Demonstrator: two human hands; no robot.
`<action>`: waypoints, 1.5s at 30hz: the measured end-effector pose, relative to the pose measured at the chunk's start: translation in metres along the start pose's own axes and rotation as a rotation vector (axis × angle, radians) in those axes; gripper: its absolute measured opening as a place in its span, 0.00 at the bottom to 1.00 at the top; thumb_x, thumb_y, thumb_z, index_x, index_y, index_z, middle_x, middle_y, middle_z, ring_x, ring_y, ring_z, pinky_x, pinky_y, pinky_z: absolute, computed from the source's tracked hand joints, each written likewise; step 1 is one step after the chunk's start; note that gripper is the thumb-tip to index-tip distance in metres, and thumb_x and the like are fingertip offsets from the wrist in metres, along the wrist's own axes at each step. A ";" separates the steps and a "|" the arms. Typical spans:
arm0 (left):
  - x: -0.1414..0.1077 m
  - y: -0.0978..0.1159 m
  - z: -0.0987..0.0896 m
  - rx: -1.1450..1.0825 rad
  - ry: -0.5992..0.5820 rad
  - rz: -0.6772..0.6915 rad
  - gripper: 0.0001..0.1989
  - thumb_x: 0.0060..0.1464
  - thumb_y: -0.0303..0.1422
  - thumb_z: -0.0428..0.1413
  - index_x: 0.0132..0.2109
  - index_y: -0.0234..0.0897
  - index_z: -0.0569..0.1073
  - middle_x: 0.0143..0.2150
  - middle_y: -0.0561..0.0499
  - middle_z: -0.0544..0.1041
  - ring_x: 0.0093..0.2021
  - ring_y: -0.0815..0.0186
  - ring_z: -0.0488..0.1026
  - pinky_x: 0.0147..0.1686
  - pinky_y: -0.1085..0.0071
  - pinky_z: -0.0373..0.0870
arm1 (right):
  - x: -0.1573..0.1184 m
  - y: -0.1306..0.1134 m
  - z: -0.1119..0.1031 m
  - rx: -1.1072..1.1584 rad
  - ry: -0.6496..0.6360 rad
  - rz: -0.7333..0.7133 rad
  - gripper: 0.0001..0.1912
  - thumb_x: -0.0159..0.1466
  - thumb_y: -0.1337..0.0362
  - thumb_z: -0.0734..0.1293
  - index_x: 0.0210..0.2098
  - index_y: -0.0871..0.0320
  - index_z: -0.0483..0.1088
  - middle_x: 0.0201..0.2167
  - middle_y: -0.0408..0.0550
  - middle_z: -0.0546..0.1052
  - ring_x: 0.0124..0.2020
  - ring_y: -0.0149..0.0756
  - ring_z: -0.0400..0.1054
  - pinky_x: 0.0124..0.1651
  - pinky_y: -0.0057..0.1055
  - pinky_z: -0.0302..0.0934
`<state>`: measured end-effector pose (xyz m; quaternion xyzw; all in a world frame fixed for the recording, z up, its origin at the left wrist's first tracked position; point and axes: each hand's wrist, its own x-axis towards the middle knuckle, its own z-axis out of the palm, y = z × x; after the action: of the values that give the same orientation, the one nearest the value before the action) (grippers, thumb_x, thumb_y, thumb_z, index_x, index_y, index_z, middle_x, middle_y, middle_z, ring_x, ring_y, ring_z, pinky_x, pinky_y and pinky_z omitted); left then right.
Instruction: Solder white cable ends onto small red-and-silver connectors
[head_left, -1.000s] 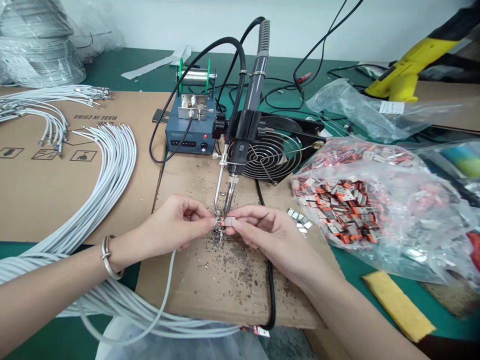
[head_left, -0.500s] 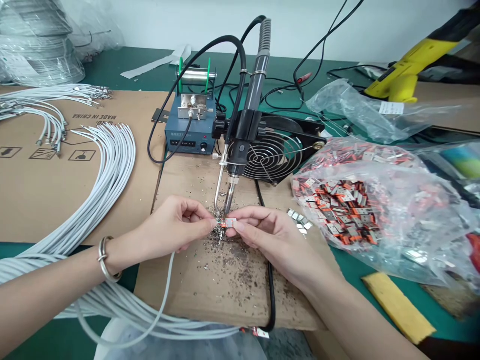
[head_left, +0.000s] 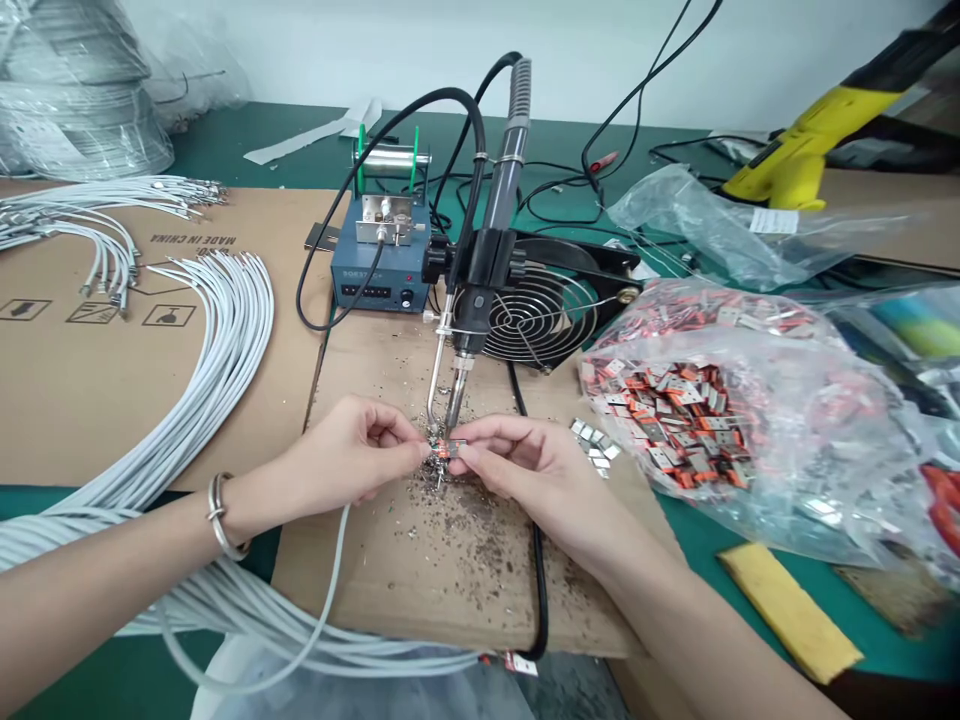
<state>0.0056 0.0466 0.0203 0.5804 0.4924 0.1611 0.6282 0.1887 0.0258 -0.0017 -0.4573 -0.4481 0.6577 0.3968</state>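
My left hand (head_left: 360, 455) pinches the end of a white cable (head_left: 336, 570), which hangs down from the fingers in a loop. My right hand (head_left: 525, 465) grips a small orange and metal connector (head_left: 454, 449) between thumb and fingertips. Cable end and connector meet between my hands, right under the tip of the soldering iron (head_left: 457, 395), which is clamped upright on a stand. A thin metal feed tube (head_left: 436, 370) comes down beside the iron. Whether the tip touches the connector is too small to tell.
A blue solder feeder (head_left: 379, 265) and a fan (head_left: 540, 315) stand behind my hands. White cables (head_left: 240, 330) lie at left. At right are a bag of orange connectors (head_left: 690, 420), small metal pieces (head_left: 595, 445) and a yellow sponge (head_left: 791, 610).
The connector in my right hand has tilted, showing a darker face, and shifted slightly left with the fingers. My left hand keeps its pinch. The whole view has moved slightly.
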 end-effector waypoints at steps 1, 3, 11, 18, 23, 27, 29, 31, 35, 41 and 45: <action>0.000 0.000 0.000 -0.002 -0.001 0.001 0.07 0.50 0.33 0.54 0.29 0.32 0.70 0.16 0.60 0.62 0.12 0.78 0.55 0.10 0.83 0.52 | 0.000 0.000 0.000 -0.002 0.003 0.002 0.05 0.52 0.70 0.70 0.30 0.57 0.75 0.22 0.42 0.78 0.24 0.23 0.69 0.26 0.16 0.59; 0.000 -0.001 0.000 -0.002 -0.006 0.008 0.07 0.49 0.32 0.54 0.29 0.32 0.70 0.16 0.60 0.62 0.13 0.78 0.55 0.10 0.83 0.51 | -0.001 0.000 0.000 -0.004 0.000 0.002 0.05 0.52 0.70 0.70 0.30 0.57 0.75 0.22 0.42 0.78 0.24 0.23 0.69 0.26 0.16 0.59; 0.000 -0.003 0.000 -0.013 -0.013 0.014 0.07 0.48 0.33 0.54 0.30 0.32 0.70 0.16 0.61 0.62 0.13 0.78 0.56 0.11 0.83 0.53 | -0.001 0.000 -0.001 -0.068 -0.032 -0.032 0.05 0.54 0.68 0.69 0.31 0.58 0.74 0.24 0.42 0.78 0.25 0.24 0.69 0.28 0.17 0.60; -0.002 -0.004 0.001 0.011 -0.040 0.036 0.08 0.50 0.34 0.53 0.29 0.32 0.70 0.16 0.61 0.62 0.13 0.78 0.57 0.11 0.83 0.54 | -0.004 -0.002 -0.001 -0.260 -0.038 -0.101 0.06 0.56 0.64 0.66 0.32 0.59 0.72 0.24 0.46 0.77 0.26 0.30 0.70 0.28 0.23 0.62; -0.003 -0.009 0.000 0.055 -0.131 0.043 0.10 0.51 0.37 0.53 0.32 0.32 0.70 0.18 0.59 0.64 0.14 0.77 0.62 0.13 0.82 0.57 | -0.012 0.000 -0.004 -0.753 0.070 -0.434 0.07 0.60 0.65 0.63 0.32 0.58 0.72 0.26 0.47 0.76 0.27 0.34 0.69 0.30 0.29 0.62; -0.004 -0.013 0.000 0.092 -0.175 0.059 0.12 0.52 0.39 0.53 0.32 0.32 0.70 0.19 0.58 0.65 0.16 0.75 0.64 0.14 0.82 0.57 | -0.016 0.004 -0.004 -1.012 -0.018 -0.687 0.08 0.62 0.70 0.61 0.36 0.59 0.72 0.28 0.46 0.77 0.28 0.34 0.69 0.32 0.30 0.61; -0.004 -0.014 0.000 0.102 -0.175 0.071 0.13 0.52 0.39 0.52 0.32 0.33 0.70 0.20 0.57 0.65 0.16 0.75 0.65 0.14 0.81 0.58 | -0.016 0.006 -0.005 -1.105 -0.057 -0.739 0.09 0.63 0.70 0.60 0.39 0.59 0.71 0.27 0.46 0.77 0.25 0.34 0.69 0.29 0.30 0.60; -0.004 -0.014 0.001 0.097 -0.178 0.076 0.13 0.53 0.40 0.51 0.31 0.33 0.70 0.20 0.57 0.65 0.16 0.75 0.65 0.14 0.82 0.58 | -0.016 0.009 -0.007 -1.156 -0.073 -0.769 0.10 0.63 0.70 0.60 0.40 0.60 0.71 0.27 0.46 0.77 0.24 0.34 0.69 0.28 0.30 0.60; -0.005 -0.015 0.001 0.064 -0.193 0.068 0.13 0.53 0.39 0.51 0.31 0.32 0.69 0.20 0.57 0.65 0.16 0.76 0.64 0.13 0.83 0.57 | -0.017 0.011 -0.009 -1.201 -0.073 -0.841 0.08 0.63 0.72 0.60 0.37 0.60 0.71 0.28 0.45 0.77 0.24 0.32 0.69 0.32 0.30 0.62; -0.006 -0.012 0.003 0.008 -0.179 0.083 0.11 0.53 0.37 0.52 0.32 0.32 0.70 0.22 0.58 0.65 0.16 0.78 0.62 0.13 0.83 0.58 | -0.019 0.005 -0.005 -1.085 0.007 -0.752 0.08 0.62 0.70 0.60 0.32 0.61 0.71 0.22 0.45 0.74 0.21 0.31 0.66 0.26 0.29 0.60; -0.007 -0.008 0.001 0.023 -0.115 0.123 0.11 0.54 0.36 0.51 0.32 0.32 0.70 0.20 0.59 0.64 0.16 0.78 0.61 0.14 0.84 0.59 | -0.017 0.002 -0.002 -0.730 0.002 -0.320 0.07 0.61 0.65 0.62 0.35 0.58 0.71 0.24 0.45 0.76 0.23 0.32 0.67 0.23 0.27 0.59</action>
<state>0.0007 0.0382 0.0164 0.6250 0.4205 0.1603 0.6378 0.1952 0.0095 0.0004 -0.4933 -0.7176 0.3847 0.3061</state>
